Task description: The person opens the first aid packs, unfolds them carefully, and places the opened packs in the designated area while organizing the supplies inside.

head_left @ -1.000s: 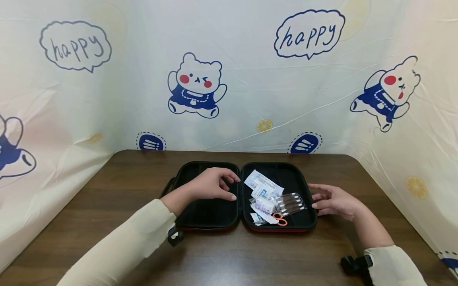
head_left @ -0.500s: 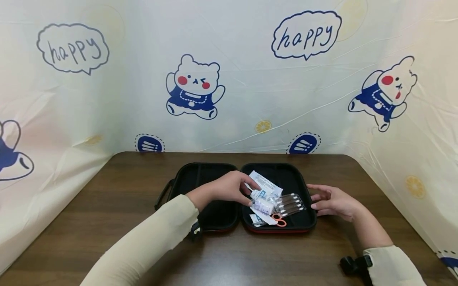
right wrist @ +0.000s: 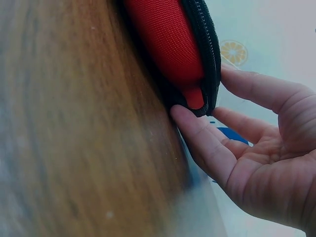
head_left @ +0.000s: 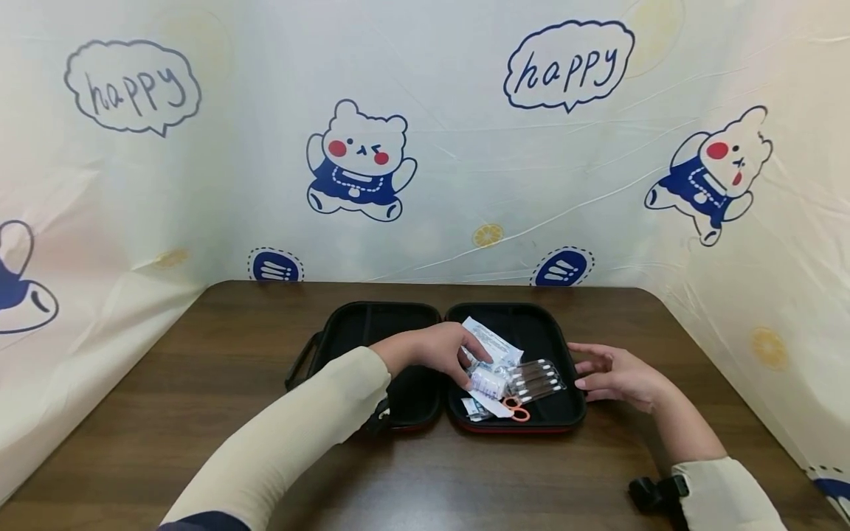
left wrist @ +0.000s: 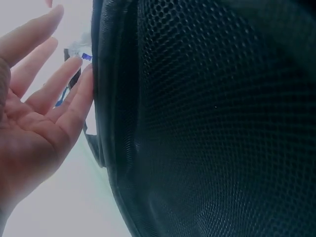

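Observation:
An unfolded zip case [head_left: 571,420], black inside and red outside, lies on the table. In its right half sit a white printed packet [head_left: 494,341], a small white cylinder-shaped item with print [head_left: 488,384], a clear pack of cotton swabs [head_left: 535,381] and orange-handled scissors [head_left: 519,413]. My left hand [head_left: 438,349] hovers over this pile, thumb and fingers apart near the white cylinder; whether they touch it is unclear. The left wrist view has its fingers spread beside the mesh lining [left wrist: 212,118]. My right hand [head_left: 620,377] touches the case's outer right side with loosely extended fingers.
The case's left half [head_left: 405,398] lies under my left forearm, its handle strap [head_left: 302,361] sticking out to the left. Brown wooden table [head_left: 491,487] surrounds the case. A printed curtain [head_left: 438,251] closes off the back and sides.
My left hand has moved rightward from over the case's left half to the pile in the right half. My right hand has stayed at the case's side.

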### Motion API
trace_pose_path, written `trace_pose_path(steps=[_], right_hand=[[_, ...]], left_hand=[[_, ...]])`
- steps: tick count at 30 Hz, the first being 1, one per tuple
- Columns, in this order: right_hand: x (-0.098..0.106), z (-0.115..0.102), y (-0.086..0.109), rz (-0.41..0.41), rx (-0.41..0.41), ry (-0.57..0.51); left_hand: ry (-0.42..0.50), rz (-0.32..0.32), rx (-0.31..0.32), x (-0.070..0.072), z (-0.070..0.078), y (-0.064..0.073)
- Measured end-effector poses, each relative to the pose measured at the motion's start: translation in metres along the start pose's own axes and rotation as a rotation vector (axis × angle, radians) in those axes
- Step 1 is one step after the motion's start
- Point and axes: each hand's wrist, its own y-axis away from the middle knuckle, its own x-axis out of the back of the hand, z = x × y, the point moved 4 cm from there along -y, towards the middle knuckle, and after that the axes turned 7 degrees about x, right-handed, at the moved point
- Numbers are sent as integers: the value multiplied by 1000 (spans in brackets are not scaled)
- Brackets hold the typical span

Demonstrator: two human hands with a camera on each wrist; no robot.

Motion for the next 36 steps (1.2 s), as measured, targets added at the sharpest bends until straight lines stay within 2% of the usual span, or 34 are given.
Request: trace_pose_path(steps=[7, 15, 18, 28, 36], right_hand=[[-1, -2, -1, 10, -3, 6], [-2, -2, -1, 19, -7, 23], [-2, -2, -1, 21, -10, 20], [-2, -2, 0, 22, -21, 5], [-3, -1, 0, 2, -17, 6]], left_hand=[[-104, 13, -12, -3, 0, -3], [-62, 51, -42, -1, -1, 1], [-31, 81, -52, 1, -3, 4], [178, 159, -66, 13, -14, 22], [246, 229, -56, 25, -26, 43]])
